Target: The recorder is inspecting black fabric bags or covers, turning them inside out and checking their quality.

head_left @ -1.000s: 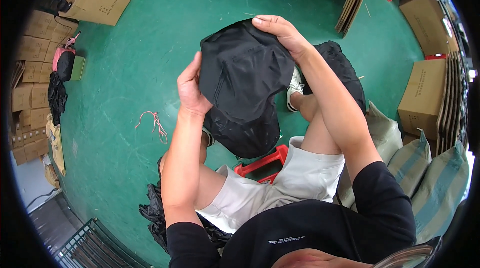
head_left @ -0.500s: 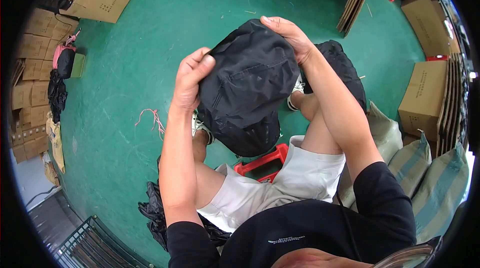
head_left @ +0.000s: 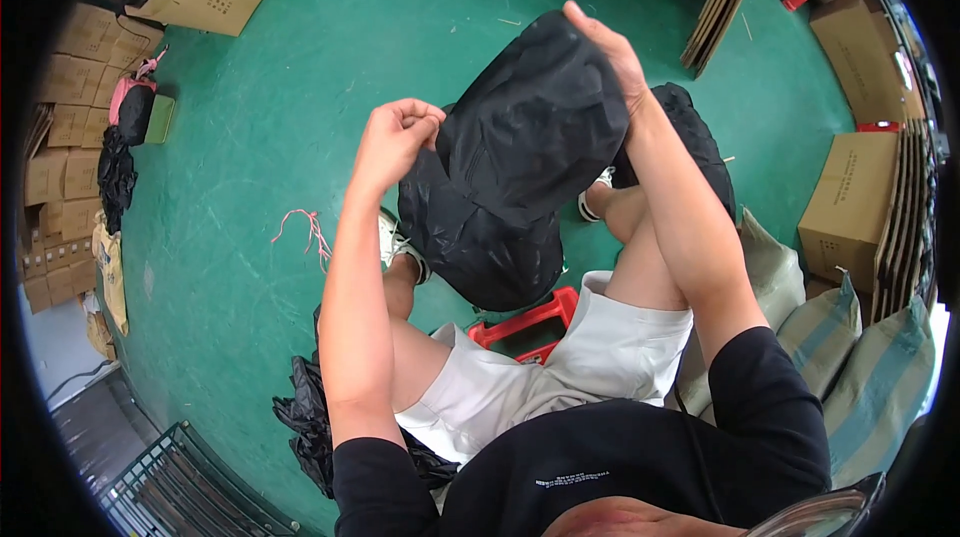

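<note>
A black fabric piece (head_left: pixel 540 117), soft and seamed like a bag or cover, is raised in front of my knees. My right hand (head_left: pixel 612 55) grips its upper right edge, thumb along the top and the other fingers mostly hidden behind the cloth. At its left edge, my left hand (head_left: pixel 400 142) is closed in a pinch with the fingers curled. Below lies a pile of similar black fabric (head_left: pixel 490 262), partly covered by the raised piece. It rests just beyond a red plastic stool (head_left: pixel 535 327) between my legs.
Another black fabric bundle (head_left: pixel 690 137) lies by my right foot. Striped woven sacks (head_left: pixel 820 337) and cartons (head_left: pixel 845 197) stand at right. Crumpled black plastic (head_left: pixel 305 417) sits by my left thigh; pink string (head_left: pixel 312 232) is on the green floor. Stacked boxes (head_left: pixel 65 172) line the left side.
The fabric piece has tilted and shifted up to the right with my right hand. My left hand has changed from a thumb-on-top hold to a curled pinch at the left edge.
</note>
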`<state>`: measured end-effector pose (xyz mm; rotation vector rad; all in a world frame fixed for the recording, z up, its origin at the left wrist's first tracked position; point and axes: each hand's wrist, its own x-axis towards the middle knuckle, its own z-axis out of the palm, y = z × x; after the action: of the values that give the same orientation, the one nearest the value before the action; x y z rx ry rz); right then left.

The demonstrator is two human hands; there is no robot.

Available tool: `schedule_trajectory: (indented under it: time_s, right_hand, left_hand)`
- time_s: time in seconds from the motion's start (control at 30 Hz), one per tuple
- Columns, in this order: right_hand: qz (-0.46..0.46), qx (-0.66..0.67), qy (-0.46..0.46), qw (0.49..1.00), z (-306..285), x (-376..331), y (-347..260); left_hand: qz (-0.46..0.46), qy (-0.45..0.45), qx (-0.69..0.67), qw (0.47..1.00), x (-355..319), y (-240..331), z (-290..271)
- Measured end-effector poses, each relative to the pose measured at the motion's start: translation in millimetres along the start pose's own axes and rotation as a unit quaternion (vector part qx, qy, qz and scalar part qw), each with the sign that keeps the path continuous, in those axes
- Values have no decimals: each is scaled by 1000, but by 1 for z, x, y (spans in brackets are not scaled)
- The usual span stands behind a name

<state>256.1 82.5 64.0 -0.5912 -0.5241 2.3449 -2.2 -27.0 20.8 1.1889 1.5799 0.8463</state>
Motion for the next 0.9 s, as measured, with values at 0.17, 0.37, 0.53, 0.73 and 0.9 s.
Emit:
schedule_trajectory:
  time_s: [0.17, 0.37, 0.53, 0.73, 0.9]
  right_hand:
    - [-26, 4, -20, 999, -6, 2, -1]
    - [11, 16, -11, 1000, 1, 2, -3]
    - [63, -78, -71, 992, -11, 6, -1]
    - [35, 23, -219, 975, -6, -12, -2]
    - [17, -108, -21, 994, 3, 1, 17]
  left_hand:
    - [16, -129, -191, 973, -4, 5, 6]
    - [32, -109, -408, 906, 1, -13, 1]
    - [107, -136, -627, 759, -6, 6, -18]
    - [139, -122, -703, 687, -1, -11, -29]
    - [-21, 149, -658, 738, -1, -16, -44]
